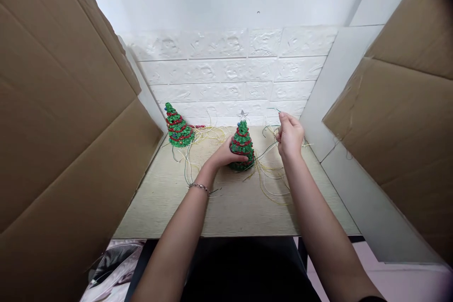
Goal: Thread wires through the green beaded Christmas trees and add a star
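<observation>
A green beaded Christmas tree (242, 144) with red bead garlands and a clear star on top stands near the middle of the table. My left hand (228, 153) is wrapped round its lower left side, thumb across the front. To the right of the tree, my right hand (290, 134) is raised with its fingers pinched on a thin dark green wire (264, 152), which runs down toward the tree's base. The wire's short end pokes out above the fingertips. Yellow and white wires (271, 177) spread from the base onto the table.
A second beaded tree (180, 127), without a star, stands at the back left with loose wires around it. A small red item (198, 126) lies beside it. Cardboard panels (71, 104) flank both sides, and a white brick-patterned wall (219, 71) closes the back.
</observation>
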`<state>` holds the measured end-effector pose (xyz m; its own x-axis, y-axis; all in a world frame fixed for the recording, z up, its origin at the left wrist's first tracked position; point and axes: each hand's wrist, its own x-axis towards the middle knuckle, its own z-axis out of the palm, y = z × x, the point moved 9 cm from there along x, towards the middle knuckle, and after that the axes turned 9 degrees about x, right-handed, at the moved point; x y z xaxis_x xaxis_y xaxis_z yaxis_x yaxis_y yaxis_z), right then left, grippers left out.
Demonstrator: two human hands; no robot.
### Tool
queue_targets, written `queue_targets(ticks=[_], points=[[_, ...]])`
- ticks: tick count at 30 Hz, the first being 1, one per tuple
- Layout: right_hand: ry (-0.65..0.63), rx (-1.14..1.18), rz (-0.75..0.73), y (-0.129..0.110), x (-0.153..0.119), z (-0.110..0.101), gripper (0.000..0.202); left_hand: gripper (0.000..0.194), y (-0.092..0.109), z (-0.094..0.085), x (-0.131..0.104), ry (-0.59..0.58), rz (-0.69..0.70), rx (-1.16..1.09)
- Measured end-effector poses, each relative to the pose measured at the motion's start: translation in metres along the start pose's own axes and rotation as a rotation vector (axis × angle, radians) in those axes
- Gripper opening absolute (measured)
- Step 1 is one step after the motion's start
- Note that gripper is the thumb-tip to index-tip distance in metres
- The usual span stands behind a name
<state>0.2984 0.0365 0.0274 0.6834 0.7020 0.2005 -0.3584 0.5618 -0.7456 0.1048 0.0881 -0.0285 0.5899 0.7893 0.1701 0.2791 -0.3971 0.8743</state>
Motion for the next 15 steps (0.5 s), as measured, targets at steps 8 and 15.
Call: queue_targets(ticks=[8,15], points=[[-0.069,-0.039,-0.040,0.000,-0.003,0.007,0.039,0.074,0.006,-0.005,-0.004,0.069,0.007,0.157],[-0.060,-0.097,-0.159,-0.006,-0.004,0.005,0.038,0.072,0.019,-0.017,-0.004,0.240,0.021,0.090]])
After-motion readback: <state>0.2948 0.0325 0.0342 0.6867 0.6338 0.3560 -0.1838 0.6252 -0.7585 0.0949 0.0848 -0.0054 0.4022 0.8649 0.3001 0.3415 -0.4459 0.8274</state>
